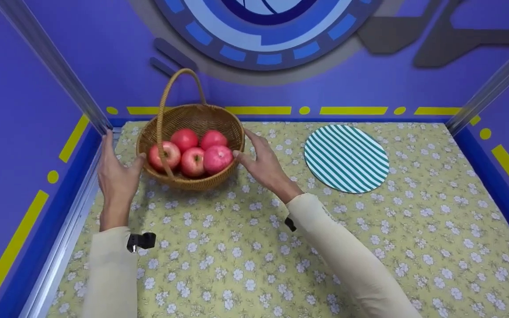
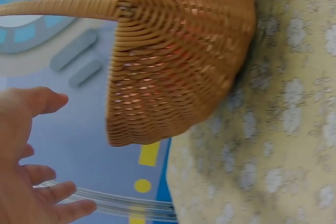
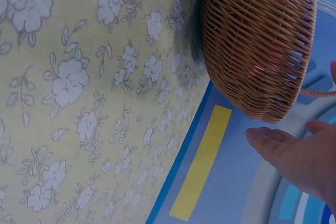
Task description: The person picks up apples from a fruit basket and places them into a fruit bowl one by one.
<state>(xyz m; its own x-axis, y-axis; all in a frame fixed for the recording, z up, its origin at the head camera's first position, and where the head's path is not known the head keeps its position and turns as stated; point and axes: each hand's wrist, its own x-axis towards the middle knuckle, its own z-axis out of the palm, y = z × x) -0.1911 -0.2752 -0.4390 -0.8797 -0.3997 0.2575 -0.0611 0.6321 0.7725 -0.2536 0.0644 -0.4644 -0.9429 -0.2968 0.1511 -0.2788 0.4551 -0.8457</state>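
A brown wicker basket (image 1: 201, 182) with a tall arched handle (image 1: 166, 97) stands at the back left of the cloth-covered table. Several red apples (image 1: 192, 161) lie inside it. My left hand (image 1: 118, 179) is at the basket's left side, fingers spread and pointing away; a gap shows between that hand (image 2: 31, 156) and the wicker in the left wrist view. On the right side, my right hand (image 1: 265, 163) has its fingers extended along the rim, thumb near the front apple. In the right wrist view, the fingertips (image 3: 260, 137) sit just off the basket wall.
A round placemat (image 1: 346, 159) with green and white stripes lies right of the basket. Flowered cloth (image 1: 245, 265) covers the table. Blue printed panels (image 1: 263, 95) rise behind and at both sides, and a metal rail (image 1: 71, 229) runs along the left edge.
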